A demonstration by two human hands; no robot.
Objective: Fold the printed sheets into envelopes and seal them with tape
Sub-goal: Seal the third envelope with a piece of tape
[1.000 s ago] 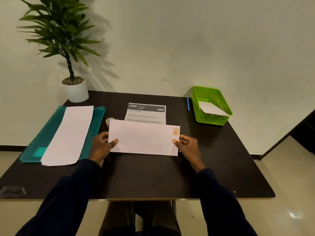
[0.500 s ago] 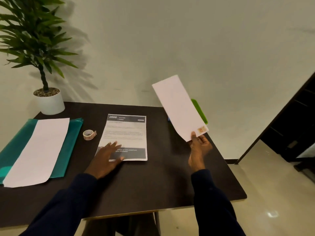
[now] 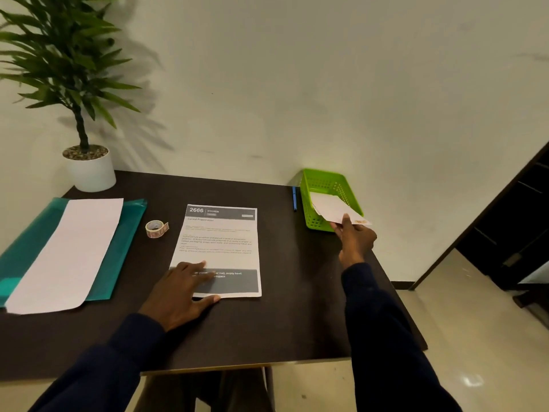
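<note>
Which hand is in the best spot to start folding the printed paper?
Left, probably. The left hand lies flat on the near-left corner of the printed sheet. The right hand is off to the side, pinching an envelope at the green basket, so it must let go first.

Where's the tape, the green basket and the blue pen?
tape roll (image 3: 160,232), head view, on its outer band.
green basket (image 3: 322,181), head view, on its far wall.
blue pen (image 3: 294,199), head view, mid-barrel.
</note>
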